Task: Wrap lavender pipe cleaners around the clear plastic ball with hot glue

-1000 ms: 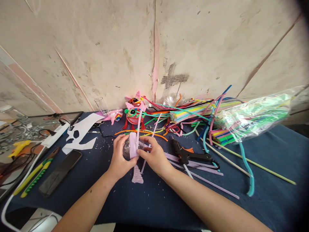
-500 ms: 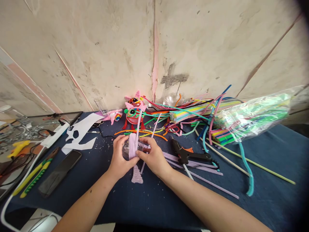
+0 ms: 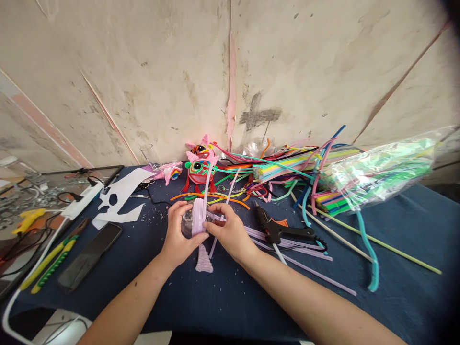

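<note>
Between my two hands is a clear plastic ball (image 3: 187,224) with lilac pipe cleaners (image 3: 198,215) wrapped in a band around its middle. My left hand (image 3: 178,235) grips the ball's left side, thumb pressed at the lower front. My right hand (image 3: 226,230) holds the right side, its thumb and fingers closed against the edge of the lilac band. One loose pipe cleaner end (image 3: 207,184) sticks up from the band. A lilac fan-shaped piece (image 3: 204,262) lies on the cloth just below the ball. More lilac pipe cleaners (image 3: 309,251) lie to the right.
A black glue gun (image 3: 278,231) lies right of my hands. Pipe cleaner bundles (image 3: 373,175) in plastic fill the back right. Pink-horned lion-head crafts (image 3: 199,171) stand behind. Left are a phone (image 3: 89,256), yellow-green pliers (image 3: 53,263), cut white paper (image 3: 124,196) and a power strip (image 3: 83,197).
Almost nothing differs. Both hands keep their hold on the wrapped ball, and the upright pipe cleaner end leans very slightly further right.
</note>
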Demonstrator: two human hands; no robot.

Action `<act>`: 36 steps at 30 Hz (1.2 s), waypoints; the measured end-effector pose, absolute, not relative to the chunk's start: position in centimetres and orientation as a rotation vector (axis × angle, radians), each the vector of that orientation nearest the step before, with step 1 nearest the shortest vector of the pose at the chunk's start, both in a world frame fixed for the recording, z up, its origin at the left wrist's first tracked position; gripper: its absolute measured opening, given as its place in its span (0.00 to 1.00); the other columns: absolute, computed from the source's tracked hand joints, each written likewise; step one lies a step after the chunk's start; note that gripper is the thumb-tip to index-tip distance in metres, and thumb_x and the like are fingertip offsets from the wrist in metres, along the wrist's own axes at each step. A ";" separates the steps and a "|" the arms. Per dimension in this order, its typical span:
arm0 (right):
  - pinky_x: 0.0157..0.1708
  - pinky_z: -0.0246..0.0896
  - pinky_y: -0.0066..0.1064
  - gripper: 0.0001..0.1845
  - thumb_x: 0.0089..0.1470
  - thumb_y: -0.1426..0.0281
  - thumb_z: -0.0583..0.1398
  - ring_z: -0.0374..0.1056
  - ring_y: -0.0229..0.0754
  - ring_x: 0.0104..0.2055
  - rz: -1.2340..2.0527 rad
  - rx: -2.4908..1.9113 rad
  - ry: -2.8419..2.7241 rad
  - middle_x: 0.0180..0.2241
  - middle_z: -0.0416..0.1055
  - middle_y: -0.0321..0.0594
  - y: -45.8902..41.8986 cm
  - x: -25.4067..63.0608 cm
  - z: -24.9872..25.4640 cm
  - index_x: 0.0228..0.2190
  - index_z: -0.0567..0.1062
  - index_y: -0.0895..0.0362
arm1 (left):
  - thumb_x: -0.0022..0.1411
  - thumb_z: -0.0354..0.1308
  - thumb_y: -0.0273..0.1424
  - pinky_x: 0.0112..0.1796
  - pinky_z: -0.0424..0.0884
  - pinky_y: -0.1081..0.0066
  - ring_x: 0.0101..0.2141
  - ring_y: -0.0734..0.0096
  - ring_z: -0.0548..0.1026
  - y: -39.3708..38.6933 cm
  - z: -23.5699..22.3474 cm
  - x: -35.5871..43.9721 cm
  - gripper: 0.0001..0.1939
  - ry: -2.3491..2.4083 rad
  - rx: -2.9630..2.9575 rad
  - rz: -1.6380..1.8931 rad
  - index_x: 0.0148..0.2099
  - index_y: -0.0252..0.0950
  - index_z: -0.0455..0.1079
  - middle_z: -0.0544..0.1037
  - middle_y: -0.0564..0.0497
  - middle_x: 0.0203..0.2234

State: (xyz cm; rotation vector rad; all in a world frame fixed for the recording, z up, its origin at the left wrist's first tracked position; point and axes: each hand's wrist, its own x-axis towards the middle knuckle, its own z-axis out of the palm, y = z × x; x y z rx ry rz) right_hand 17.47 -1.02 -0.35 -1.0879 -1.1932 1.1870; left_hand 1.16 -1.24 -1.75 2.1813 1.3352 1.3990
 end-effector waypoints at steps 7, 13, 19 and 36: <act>0.37 0.67 0.33 0.14 0.38 0.70 0.64 0.67 0.42 0.41 1.222 -1.090 -1.181 0.38 0.66 0.37 -1.0 17.6 -0.1 0.32 0.71 0.55 | 0.50 0.66 0.32 0.53 0.66 0.50 0.55 0.53 0.64 -1.4 -1.5 1.2 0.28 1.321 2.228 1.428 0.53 0.41 0.60 0.61 0.43 0.51; 0.40 0.67 0.34 0.18 0.35 0.70 0.65 0.65 0.44 0.45 1.241 -1.093 -1.113 0.39 0.67 0.38 -1.0 17.6 0.3 0.33 0.71 0.55 | 0.50 0.66 0.30 0.54 0.65 0.49 0.56 0.53 0.64 -1.4 -1.6 1.0 0.30 1.277 2.300 1.466 0.53 0.42 0.59 0.60 0.43 0.52; 0.43 0.65 0.35 0.19 0.36 0.71 0.64 0.66 0.44 0.46 1.296 -1.043 -1.083 0.41 0.70 0.39 -1.0 17.6 0.7 0.36 0.71 0.54 | 0.48 0.67 0.28 0.55 0.64 0.47 0.56 0.52 0.64 -1.4 -1.4 0.9 0.33 1.235 2.407 1.485 0.55 0.43 0.59 0.61 0.44 0.52; 0.44 0.67 0.36 0.21 0.37 0.75 0.65 0.69 0.43 0.45 1.152 -1.125 -1.247 0.42 0.70 0.40 -1.1 17.3 -0.4 0.38 0.73 0.54 | 0.48 0.66 0.29 0.51 0.68 0.52 0.53 0.54 0.67 -1.4 -0.7 1.2 0.30 1.346 2.224 1.299 0.52 0.40 0.58 0.63 0.43 0.51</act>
